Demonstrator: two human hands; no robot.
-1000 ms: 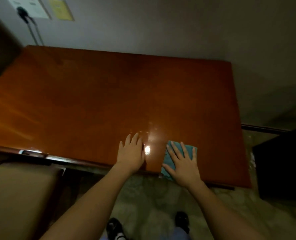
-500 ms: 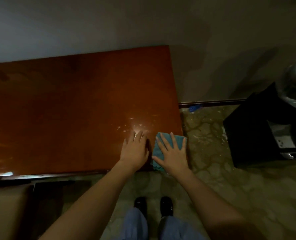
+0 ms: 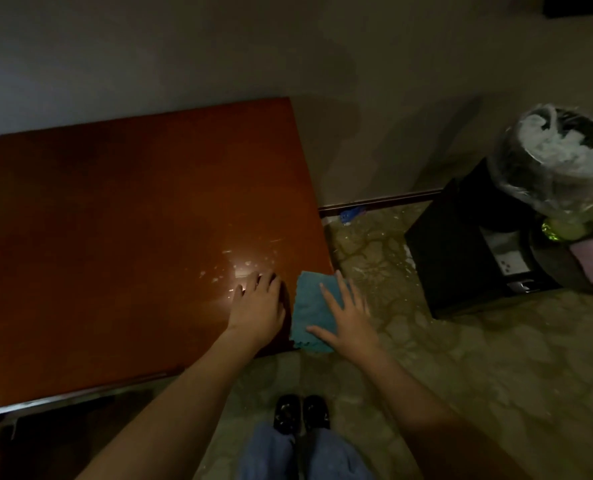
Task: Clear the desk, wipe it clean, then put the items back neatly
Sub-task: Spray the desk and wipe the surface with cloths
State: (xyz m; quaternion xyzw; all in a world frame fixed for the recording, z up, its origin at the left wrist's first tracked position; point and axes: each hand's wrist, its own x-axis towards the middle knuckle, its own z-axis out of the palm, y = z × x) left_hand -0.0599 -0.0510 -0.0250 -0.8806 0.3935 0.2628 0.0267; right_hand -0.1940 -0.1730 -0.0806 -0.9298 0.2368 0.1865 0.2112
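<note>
The reddish-brown wooden desk [image 3: 115, 220] fills the left half of the view, its glossy top bare with a bright glare spot and a few pale flecks. A teal cloth [image 3: 309, 306] lies at the desk's near right corner, partly overhanging the edge. My right hand [image 3: 347, 317] presses flat on the cloth with fingers spread. My left hand [image 3: 257, 306] rests flat on the desk top just left of the cloth, fingers straight.
A black cabinet [image 3: 461, 258] stands on the floor to the right, with a plastic-lined bin [image 3: 558, 161] and small items on it. A blue scrap [image 3: 352, 213] lies by the skirting board. The wall runs behind the desk. My shoes [image 3: 302, 412] show below.
The cloth and my right hand have slid right along the desk to its near right corner. My left hand followed beside it. The view has turned right, showing the cabinet and bin.
</note>
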